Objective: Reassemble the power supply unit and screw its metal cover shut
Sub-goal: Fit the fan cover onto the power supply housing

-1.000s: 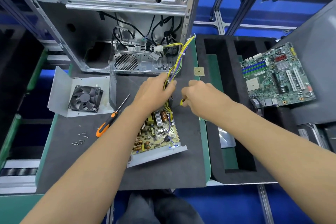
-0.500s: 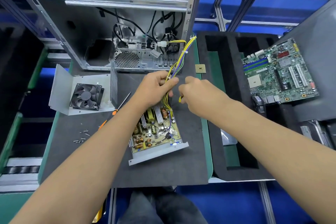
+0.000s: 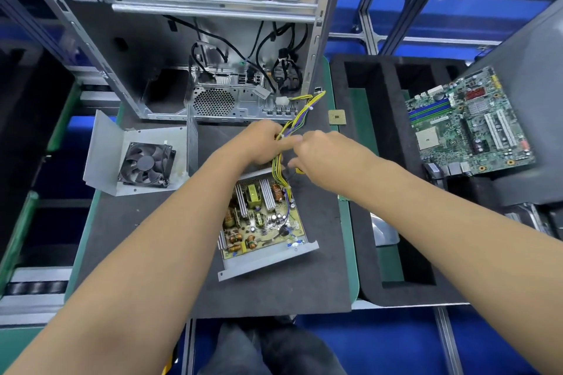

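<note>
- Power supply unit base (image 3: 268, 262), a shallow grey sheet-metal tray carrying a yellow-brown circuit board (image 3: 262, 219), lies open on the dark foam mat of the desk (image 3: 128, 222), just in front of the bare steel computer chassis (image 3: 189, 39).
- Bundle of yellow, black and purple wires (image 3: 300, 113) rises from the far edge of the board and trails toward the chassis. It is soft and springy; expect it to resist folding and to push back against a cover.
- Left hand (image 3: 259, 143) is curled round the bundle close to the board. Right hand (image 3: 323, 155) meets it at the same spot, fingers bent and pinching at the wires; something small and yellow shows beneath it, too hidden to identify.
- Board components (coils, capacitors, finned heat sinks) are fragile. Judged best practice: lift the tray by its metal flanges, never by the parts or the wires.
- Grey folded metal cover with the black fan (image 3: 146, 161) lies apart to the left, not yet fitted. It is light, stiff and probably sharp-edged; hold it by its flat walls, clear of the fan blades.
</note>
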Available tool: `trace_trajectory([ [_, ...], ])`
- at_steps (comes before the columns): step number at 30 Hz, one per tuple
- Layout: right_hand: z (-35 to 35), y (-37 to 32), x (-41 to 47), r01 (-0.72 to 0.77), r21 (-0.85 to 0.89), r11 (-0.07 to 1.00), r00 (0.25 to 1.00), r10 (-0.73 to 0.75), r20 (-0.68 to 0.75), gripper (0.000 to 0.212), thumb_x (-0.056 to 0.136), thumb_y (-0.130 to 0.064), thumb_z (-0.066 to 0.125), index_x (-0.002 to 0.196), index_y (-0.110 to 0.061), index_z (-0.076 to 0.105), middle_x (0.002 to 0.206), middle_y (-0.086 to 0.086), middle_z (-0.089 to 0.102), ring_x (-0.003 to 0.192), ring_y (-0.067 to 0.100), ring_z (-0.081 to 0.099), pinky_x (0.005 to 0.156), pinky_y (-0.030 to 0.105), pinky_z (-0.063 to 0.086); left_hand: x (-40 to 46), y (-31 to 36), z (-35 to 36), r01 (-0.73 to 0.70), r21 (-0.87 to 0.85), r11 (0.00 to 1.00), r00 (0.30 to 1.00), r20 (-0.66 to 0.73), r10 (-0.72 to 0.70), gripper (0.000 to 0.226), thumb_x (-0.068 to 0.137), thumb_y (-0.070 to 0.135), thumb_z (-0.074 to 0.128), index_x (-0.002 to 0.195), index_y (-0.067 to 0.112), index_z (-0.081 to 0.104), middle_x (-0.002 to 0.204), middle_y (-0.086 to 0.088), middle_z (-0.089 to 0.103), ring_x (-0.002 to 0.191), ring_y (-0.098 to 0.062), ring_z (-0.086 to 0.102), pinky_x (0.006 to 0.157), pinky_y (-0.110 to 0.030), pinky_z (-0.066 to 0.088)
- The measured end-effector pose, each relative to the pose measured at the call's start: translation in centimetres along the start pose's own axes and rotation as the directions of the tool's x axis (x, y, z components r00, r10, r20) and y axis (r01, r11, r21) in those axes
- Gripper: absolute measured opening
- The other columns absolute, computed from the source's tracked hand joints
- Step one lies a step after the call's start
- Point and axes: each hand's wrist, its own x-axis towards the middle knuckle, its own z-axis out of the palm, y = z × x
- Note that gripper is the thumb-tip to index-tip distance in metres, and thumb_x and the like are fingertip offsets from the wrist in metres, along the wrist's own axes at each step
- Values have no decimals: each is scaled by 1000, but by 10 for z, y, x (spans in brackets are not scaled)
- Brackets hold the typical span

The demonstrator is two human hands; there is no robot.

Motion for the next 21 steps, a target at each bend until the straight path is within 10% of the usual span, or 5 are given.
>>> trace_trajectory([
  [8, 0, -10, 5, -43, -44, 998, 999, 44, 12, 26, 105, -26, 45, 112, -5, 58, 92, 9, 38, 84, 34, 65, 47, 32, 28, 4, 6, 15, -139, -152, 979, 983, -143, 118, 53, 99, 40, 55, 57, 16, 36, 57, 2, 39, 60, -17, 30, 46, -26, 23],
  [16, -8, 0, 2, 10, 233, 972, 991, -40, 126, 25, 89, -9, 51, 113, -11, 51, 136, 8, 41, 104, 31, 57, 87, 42, 51, 13, 0, 13, 21, 33, 999, 999, -49, -19, 32, 96, 25, 46, 66, 14, 44, 71, -2, 49, 78, -31, 50, 63, -37, 40],
  [21, -13, 2, 9, 31, 72, 997, 999, -34, 42, 15, 100, -25, 52, 109, -15, 60, 94, 5, 53, 93, 28, 54, 70, 33, 37, 23, -14, 17, 117, 133, 984, 991, 52, -125, 48, 97, 39, 47, 58, 10, 44, 61, -5, 47, 63, -29, 46, 55, -34, 33],
])
